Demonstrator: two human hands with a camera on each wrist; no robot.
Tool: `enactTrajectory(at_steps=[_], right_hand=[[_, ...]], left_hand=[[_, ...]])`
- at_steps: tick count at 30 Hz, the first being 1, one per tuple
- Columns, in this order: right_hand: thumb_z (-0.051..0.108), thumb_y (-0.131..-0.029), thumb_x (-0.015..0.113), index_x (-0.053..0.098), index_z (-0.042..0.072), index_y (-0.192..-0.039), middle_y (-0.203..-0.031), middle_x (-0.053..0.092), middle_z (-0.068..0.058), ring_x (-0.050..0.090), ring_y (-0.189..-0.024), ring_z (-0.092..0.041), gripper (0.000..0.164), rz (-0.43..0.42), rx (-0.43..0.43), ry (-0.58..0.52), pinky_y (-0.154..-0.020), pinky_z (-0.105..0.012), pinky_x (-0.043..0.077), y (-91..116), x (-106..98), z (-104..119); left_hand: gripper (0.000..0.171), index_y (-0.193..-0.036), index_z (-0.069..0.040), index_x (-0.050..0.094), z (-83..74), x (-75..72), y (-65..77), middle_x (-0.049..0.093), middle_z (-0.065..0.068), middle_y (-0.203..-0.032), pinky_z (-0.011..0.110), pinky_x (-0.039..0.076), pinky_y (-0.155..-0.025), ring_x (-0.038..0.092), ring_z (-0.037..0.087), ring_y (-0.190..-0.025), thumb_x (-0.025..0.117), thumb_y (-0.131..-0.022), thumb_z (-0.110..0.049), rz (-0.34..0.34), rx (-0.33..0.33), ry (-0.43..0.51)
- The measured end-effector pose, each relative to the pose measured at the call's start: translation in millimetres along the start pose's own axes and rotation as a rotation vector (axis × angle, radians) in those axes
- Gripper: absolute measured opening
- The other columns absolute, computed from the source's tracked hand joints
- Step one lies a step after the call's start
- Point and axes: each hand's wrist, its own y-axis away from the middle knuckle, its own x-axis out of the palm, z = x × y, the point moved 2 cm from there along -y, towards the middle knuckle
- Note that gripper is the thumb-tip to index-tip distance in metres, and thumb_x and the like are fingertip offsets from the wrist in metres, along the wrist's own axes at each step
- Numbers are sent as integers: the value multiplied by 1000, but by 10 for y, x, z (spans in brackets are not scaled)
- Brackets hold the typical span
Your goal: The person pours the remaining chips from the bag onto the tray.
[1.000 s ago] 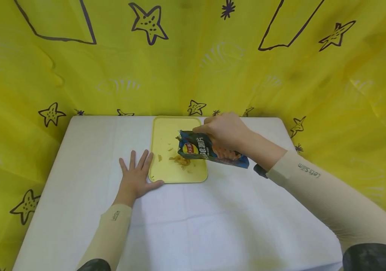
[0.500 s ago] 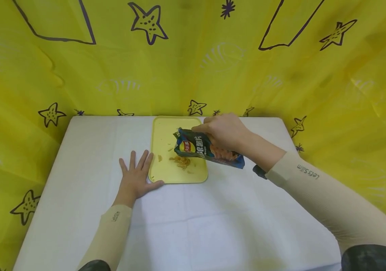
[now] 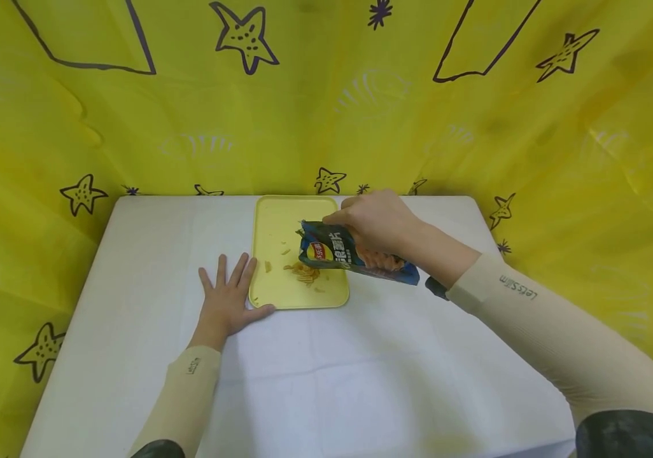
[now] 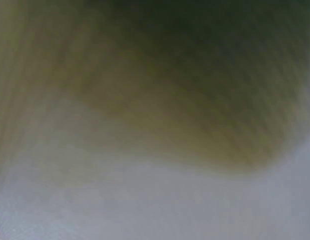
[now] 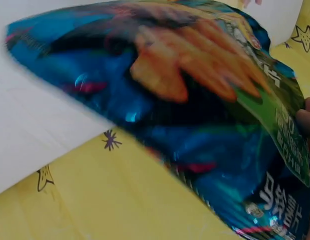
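In the head view my right hand (image 3: 377,216) grips a blue and dark green potato chip bag (image 3: 335,247) from above. The bag is tilted, its end toward the left hanging over a pale yellow tray (image 3: 272,213). A small heap of potato chips (image 3: 302,273) lies under that end, with several loose pieces around it. My left hand (image 3: 226,305) rests with fingers spread, its fingertips and thumb at the tray's near left corner. The right wrist view is mostly filled by the bag's printed front, with fingers (image 5: 307,120) at its right edge. Only blurred sleeve and white show in the left wrist view.
A white cloth (image 3: 326,369) covers the table. Yellow curtain (image 3: 303,114) printed with starfish closes off the back and both sides, right along the table's edges.
The bag in my right hand has swung slightly left and then back right over the tray. My left hand keeps its place at the tray, and the chip heap looks the same.
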Motion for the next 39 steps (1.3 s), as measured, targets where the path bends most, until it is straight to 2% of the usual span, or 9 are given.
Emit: enactTrajectory(at_steps=[5, 16, 27, 39], right_hand=[[9, -89, 51, 63, 38, -116, -76, 59, 8, 52, -60, -10, 42, 13, 5, 0, -40, -29, 37, -3, -6, -9], [4, -87, 50, 63, 40, -114, -75, 62, 7, 51, -55, -11, 47, 3, -10, 22, -38, -29, 37, -70, -29, 19], [7, -91, 51, 64, 40, -112, -71, 60, 7, 50, -52, -12, 41, 14, -22, 40, -39, -30, 38, -100, -63, 61], [6, -90, 54, 64, 41, -112, -69, 57, 10, 45, -48, -11, 43, 28, -30, 62, -37, -29, 36, -123, -98, 79]], left_hand=[[111, -149, -26, 0, 2, -13, 3, -2, -3, -155, 68, -13, -96, -8, 39, -138, 15, -61, -93, -2, 10, 6], [111, -149, -26, 1, 4, -7, 8, -2, -3, -155, 67, -14, -96, -9, 38, -138, 18, -62, -92, -3, 8, 12], [111, -148, -27, -1, 0, -2, 2, -2, -4, -155, 67, -14, -96, -9, 38, -138, 19, -62, -92, -11, 6, 11], [111, -148, -26, 0, -5, -20, 1, -3, -3, -155, 68, -14, -96, -9, 38, -138, 19, -62, -92, 5, 7, 11]])
